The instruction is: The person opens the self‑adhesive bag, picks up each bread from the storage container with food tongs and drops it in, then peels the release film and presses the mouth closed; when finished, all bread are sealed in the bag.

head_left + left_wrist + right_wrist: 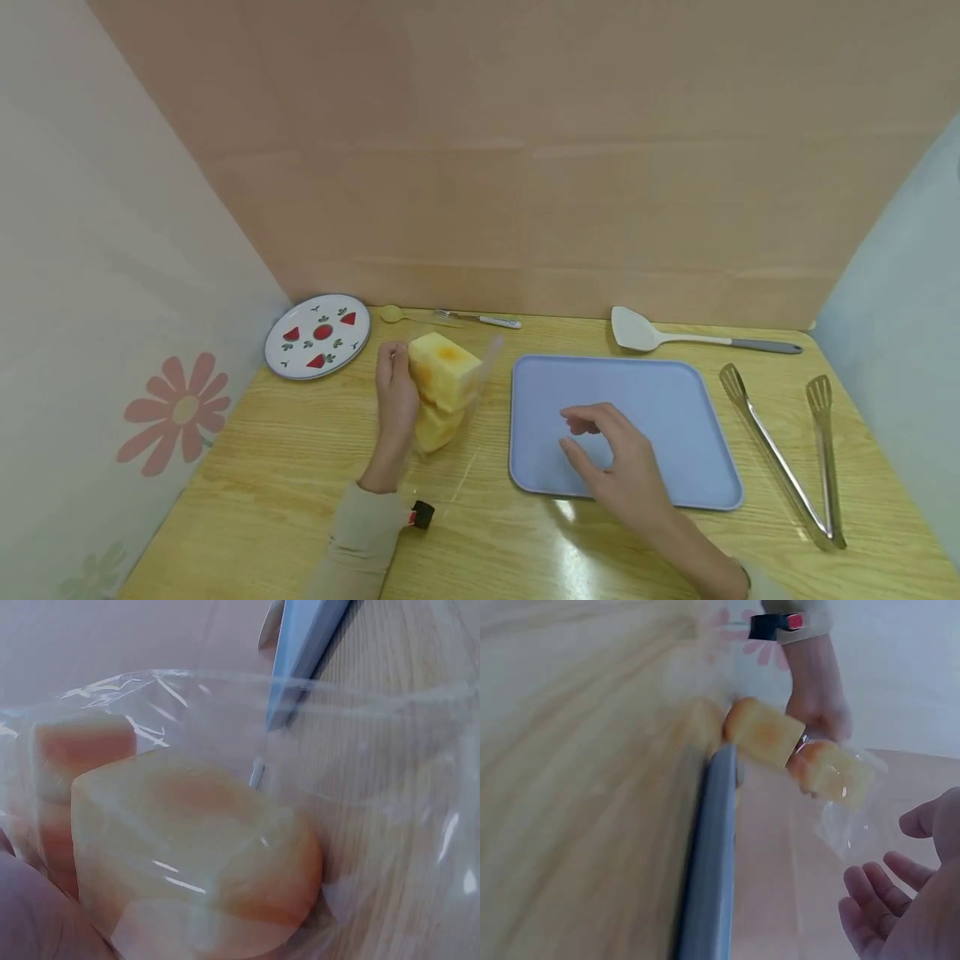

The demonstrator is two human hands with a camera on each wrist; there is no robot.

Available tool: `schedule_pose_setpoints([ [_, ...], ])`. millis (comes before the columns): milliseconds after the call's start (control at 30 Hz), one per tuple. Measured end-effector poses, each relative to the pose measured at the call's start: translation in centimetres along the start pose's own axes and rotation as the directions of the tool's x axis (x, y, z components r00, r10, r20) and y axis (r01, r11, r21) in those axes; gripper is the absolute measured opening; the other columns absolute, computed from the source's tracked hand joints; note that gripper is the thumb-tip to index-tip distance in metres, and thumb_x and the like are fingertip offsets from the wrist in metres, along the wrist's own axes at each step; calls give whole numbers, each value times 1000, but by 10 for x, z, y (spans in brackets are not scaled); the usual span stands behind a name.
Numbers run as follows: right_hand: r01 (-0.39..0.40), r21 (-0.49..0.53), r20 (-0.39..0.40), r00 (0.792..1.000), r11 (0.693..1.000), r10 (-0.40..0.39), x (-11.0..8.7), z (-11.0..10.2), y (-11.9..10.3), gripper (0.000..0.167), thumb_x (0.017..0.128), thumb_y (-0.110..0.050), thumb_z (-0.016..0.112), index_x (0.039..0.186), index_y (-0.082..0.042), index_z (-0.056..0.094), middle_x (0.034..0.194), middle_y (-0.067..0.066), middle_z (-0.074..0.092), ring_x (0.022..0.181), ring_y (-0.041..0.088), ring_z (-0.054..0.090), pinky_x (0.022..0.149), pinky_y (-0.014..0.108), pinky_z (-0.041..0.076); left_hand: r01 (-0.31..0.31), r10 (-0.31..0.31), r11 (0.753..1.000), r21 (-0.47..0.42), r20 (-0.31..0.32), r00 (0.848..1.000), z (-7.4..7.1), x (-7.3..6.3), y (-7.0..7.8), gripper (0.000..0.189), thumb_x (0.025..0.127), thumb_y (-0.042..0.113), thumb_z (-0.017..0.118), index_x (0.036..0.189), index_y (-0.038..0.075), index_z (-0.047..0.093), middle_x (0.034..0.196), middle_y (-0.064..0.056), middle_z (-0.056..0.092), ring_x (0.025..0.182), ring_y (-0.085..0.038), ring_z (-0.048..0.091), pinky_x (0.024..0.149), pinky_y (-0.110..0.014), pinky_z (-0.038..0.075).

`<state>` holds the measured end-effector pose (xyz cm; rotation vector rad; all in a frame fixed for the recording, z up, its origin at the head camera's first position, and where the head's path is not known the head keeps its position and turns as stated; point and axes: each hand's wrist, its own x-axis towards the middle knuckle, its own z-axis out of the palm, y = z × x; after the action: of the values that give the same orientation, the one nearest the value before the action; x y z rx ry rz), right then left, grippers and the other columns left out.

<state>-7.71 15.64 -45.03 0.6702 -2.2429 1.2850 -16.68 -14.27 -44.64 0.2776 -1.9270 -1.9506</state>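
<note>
A clear plastic bag [180, 682] holds pale yellow bread pieces [446, 375] with browned tops. My left hand [397, 396] grips the bag at its left side, by the bread. Seen from the right wrist, two bread pieces [761, 735] sit one beside the other, with the clear film around at least one. Over the blue tray [667, 417] hovers my right hand [622, 462], thumb and fingers apart and holding nothing. Its loosely bent fingers [877, 892] show in the right wrist view, some way from the bag. The left fingertips are partly hidden.
A plate with red fruit patterns [341, 333] stands at the back left. Behind the bread lie a yellow spoon [392, 313] and a small fork [498, 322]. To the right are a white spatula [636, 330] and metal tongs [780, 458]. Walls border the back and sides.
</note>
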Motion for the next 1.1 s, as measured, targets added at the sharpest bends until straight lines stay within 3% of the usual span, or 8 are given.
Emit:
schedule_pose_setpoints([
  [100,-73,126,17,997,989,72,12,13,-8,33,93,7,82,120,-13,77,106,0,77,92,13,72,84,18,58,26,-27,999,-27,-49,998,5,-4,7,24,122,23,37,109,9,53,109,-1,52,101,-11,52,89,-20,44],
  [233,-183,239,54,983,954,175,31,30,-15,18,100,0,79,114,-11,78,100,3,78,88,11,71,76,22,61,9,-15,998,-57,-91,996,7,-5,6,22,121,18,38,106,11,52,103,1,50,94,-10,52,84,-19,44],
  [533,-372,228,102,928,900,358,62,68,-22,11,102,-12,80,112,-8,78,99,2,77,86,15,72,75,25,61,-44,24,987,-157,-126,992,15,-12,5,21,120,14,39,104,9,52,98,1,51,90,-7,54,80,-19,46],
  [767,-367,225,28,928,903,370,74,84,-22,11,103,-18,79,109,-9,77,102,4,78,82,17,73,75,27,63,-81,55,975,-207,-131,990,20,-15,1,23,121,15,40,102,10,51,96,2,52,87,-6,54,78,-19,47],
  [1100,-320,297,-42,937,900,347,76,95,-18,5,103,-7,76,106,-3,76,98,9,77,75,21,74,65,24,59,-51,37,980,-192,-77,996,20,-16,2,20,121,16,39,110,8,54,94,1,52,85,-6,54,75,-19,47],
])
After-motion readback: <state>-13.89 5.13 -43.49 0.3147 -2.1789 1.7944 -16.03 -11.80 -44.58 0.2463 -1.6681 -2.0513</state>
